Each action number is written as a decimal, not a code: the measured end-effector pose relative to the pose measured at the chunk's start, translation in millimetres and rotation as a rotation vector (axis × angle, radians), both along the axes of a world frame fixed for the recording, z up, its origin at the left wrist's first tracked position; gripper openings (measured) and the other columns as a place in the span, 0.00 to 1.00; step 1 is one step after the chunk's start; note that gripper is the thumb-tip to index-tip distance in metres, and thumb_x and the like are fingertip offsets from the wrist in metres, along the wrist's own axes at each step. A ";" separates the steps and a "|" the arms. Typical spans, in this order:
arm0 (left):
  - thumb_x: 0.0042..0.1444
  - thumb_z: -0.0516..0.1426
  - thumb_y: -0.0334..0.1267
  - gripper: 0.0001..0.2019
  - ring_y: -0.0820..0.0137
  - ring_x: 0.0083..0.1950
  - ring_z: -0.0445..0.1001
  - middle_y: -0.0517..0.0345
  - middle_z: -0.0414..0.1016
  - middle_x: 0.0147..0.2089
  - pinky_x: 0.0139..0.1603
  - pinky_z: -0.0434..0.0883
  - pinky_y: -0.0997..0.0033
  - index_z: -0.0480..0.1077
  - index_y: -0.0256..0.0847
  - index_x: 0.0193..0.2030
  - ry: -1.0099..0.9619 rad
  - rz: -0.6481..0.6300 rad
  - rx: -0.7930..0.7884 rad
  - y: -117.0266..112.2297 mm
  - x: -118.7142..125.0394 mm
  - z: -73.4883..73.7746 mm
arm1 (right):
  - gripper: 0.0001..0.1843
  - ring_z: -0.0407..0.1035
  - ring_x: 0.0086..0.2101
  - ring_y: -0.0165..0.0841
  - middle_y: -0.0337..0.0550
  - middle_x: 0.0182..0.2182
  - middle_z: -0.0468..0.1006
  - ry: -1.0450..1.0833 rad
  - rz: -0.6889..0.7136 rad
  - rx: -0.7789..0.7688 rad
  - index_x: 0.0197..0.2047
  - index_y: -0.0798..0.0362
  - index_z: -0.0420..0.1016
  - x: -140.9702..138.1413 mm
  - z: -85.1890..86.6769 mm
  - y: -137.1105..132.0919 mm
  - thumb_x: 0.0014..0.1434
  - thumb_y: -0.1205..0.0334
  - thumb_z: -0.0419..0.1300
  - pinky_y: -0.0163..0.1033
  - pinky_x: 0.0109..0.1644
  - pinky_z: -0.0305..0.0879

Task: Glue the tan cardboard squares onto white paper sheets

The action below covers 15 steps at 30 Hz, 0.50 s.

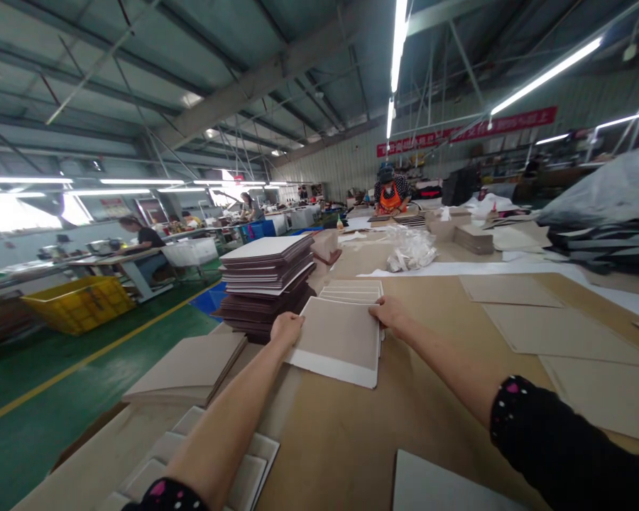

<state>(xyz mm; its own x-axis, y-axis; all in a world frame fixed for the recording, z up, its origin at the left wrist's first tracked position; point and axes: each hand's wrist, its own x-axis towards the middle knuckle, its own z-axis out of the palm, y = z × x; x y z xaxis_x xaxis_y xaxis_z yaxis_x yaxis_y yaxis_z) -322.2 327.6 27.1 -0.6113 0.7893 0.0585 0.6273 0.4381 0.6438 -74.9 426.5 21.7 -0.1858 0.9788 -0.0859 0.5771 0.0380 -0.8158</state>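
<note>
A flat beige panel [341,330] with a white border is gripped by its two sides over the table. My left hand [287,328] is closed on its left edge, and my right hand [388,312] pinches the right edge near the far corner. Just beyond it, several similar panels [351,287] lie overlapped in a fanned row. A tall stack of brown and white sheets [266,266] stands beyond my left hand. Beneath my left forearm, more white-edged panels [255,454] overlap, partly hidden by the arm.
A pile of beige sheets [192,365] sits at the table's left edge. Loose boards [569,333] lie on the right, and a pale board [441,490] at the near edge. Crumpled clear plastic [410,248] rests farther back. A person in an orange apron [391,199] works beyond.
</note>
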 end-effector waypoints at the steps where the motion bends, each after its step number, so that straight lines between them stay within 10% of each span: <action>1: 0.62 0.57 0.45 0.15 0.64 0.47 0.75 0.52 0.74 0.49 0.48 0.74 0.57 0.71 0.38 0.50 0.034 0.004 -0.016 5.3 0.1 -3.6 | 0.14 0.72 0.40 0.37 0.46 0.45 0.74 -0.040 -0.008 0.016 0.50 0.57 0.72 -1.7 -3.1 5.7 0.67 0.57 0.61 0.45 0.43 0.73; 15: 0.62 0.57 0.44 0.14 0.63 0.51 0.73 0.50 0.73 0.51 0.52 0.72 0.53 0.71 0.36 0.49 0.390 -0.019 -0.066 6.0 23.6 -24.2 | 0.16 0.70 0.47 0.41 0.49 0.51 0.71 -0.353 0.075 0.178 0.54 0.56 0.70 -3.7 7.5 -10.8 0.67 0.57 0.61 0.50 0.49 0.71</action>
